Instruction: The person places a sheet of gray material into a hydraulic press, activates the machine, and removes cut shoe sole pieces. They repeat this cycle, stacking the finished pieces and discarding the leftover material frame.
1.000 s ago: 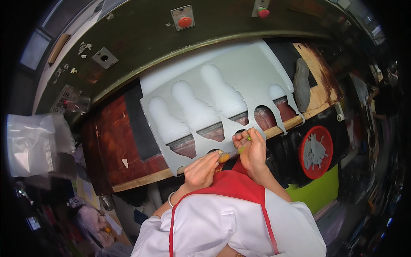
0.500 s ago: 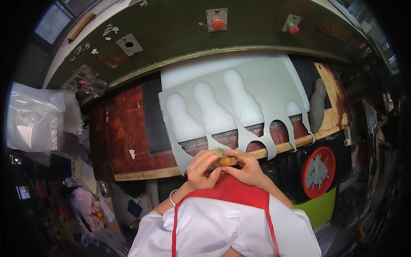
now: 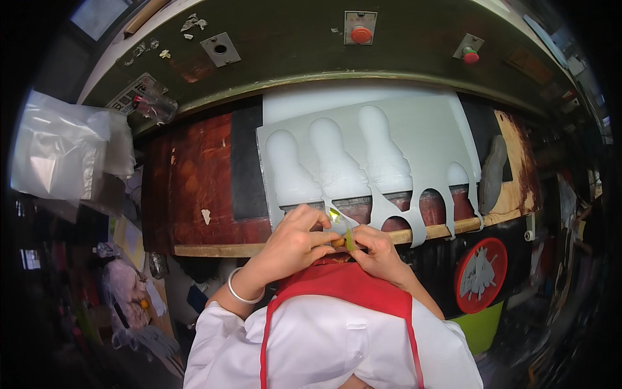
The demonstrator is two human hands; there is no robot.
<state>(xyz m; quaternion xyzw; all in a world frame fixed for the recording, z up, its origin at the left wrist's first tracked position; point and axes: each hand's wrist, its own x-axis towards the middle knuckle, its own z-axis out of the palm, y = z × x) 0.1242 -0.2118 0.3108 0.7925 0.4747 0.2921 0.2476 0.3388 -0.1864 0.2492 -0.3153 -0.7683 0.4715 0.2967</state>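
Left hand (image 3: 295, 243) and right hand (image 3: 379, 253) pinching small green piece (image 3: 350, 240), white moulded plastic sheet (image 3: 363, 162) on reddish-brown worktable (image 3: 194, 188)

Left hand (image 3: 295, 243) and right hand (image 3: 379, 253) meet, fingertips pinched together; wrists bent inward. Forearms rise from the lower edge.

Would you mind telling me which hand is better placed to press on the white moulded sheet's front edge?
Probably the left hand: its fingers already rest on the white moulded sheet, while the right hand sits lower, by the wooden rail.
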